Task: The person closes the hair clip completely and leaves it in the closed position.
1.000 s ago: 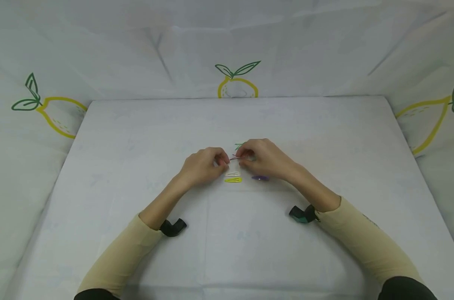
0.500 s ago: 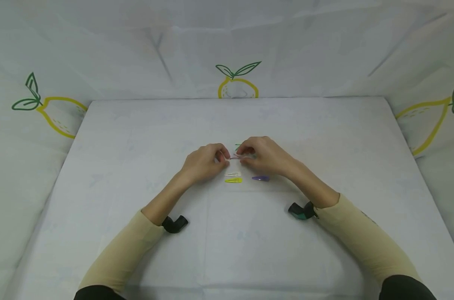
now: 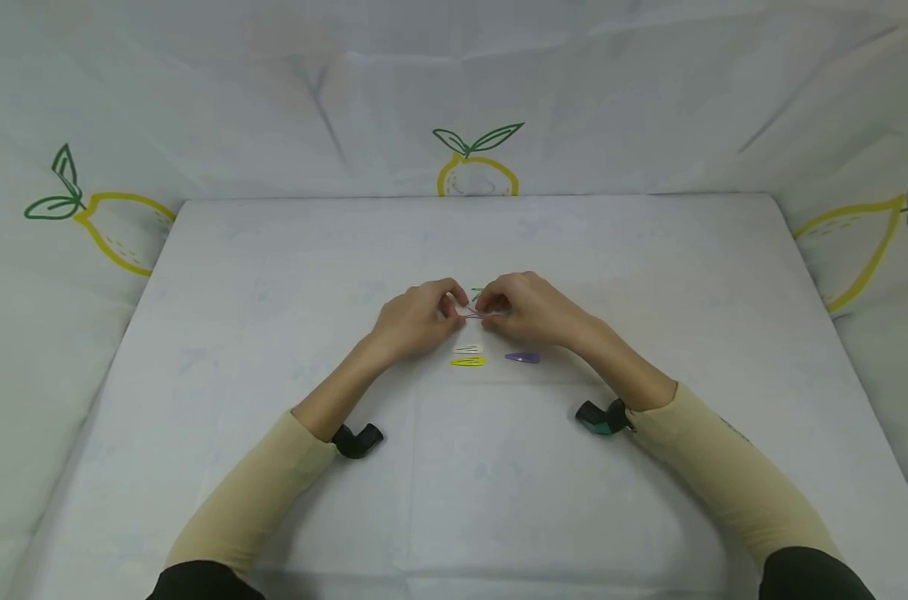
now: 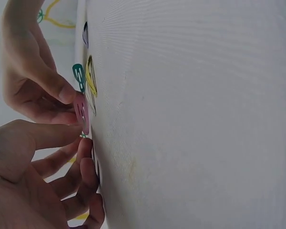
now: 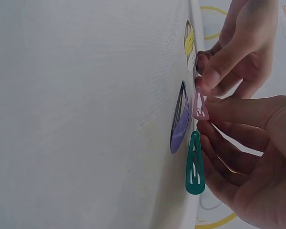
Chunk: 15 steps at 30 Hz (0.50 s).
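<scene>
In the head view, my left hand [image 3: 416, 318] and right hand [image 3: 532, 308] meet near mid-table over a pink snap hair clip [image 5: 199, 109]. The left thumb and a fingertip pinch its narrow end, while the right thumb and fingers grip its wide end. A teal snap hair clip [image 5: 195, 167] hangs beside the right fingers; whether they hold it or it hooks onto the pink one, I cannot tell. On the cloth nearer the person lie a white hair clip [image 3: 467, 349], a yellow hair clip [image 3: 468, 362] and a purple hair clip [image 3: 522, 357].
White cloth covers the table [image 3: 454, 500], with lemon-printed cloth walls [image 3: 611, 100] behind and at both sides. A thin green shape [image 3: 477, 291] shows beyond the hands, partly hidden. Each wrist wears a black camera mount [image 3: 358, 441].
My left hand has shifted a little right and away from the person, and its index finger has lifted from its thumb. The right hand has moved slightly away too. The loose clips stay put.
</scene>
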{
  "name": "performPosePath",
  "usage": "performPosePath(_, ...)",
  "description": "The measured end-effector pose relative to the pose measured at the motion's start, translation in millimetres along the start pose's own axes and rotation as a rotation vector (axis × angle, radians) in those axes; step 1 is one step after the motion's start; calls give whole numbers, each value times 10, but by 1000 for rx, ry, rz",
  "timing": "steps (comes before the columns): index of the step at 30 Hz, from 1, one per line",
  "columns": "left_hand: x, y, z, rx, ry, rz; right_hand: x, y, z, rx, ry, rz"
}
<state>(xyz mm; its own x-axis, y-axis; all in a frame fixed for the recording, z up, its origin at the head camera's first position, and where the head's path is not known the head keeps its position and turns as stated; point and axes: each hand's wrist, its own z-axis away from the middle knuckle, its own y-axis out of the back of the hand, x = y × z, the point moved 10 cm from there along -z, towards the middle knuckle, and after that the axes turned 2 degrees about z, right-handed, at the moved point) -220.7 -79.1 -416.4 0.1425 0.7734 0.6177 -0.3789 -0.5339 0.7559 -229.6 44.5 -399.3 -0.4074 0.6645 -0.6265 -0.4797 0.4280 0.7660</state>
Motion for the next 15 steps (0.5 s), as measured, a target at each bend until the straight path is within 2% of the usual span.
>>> performPosePath(15,26,-39,-42,1,-10,-14,84,-35,-35,-55,-35,-19)
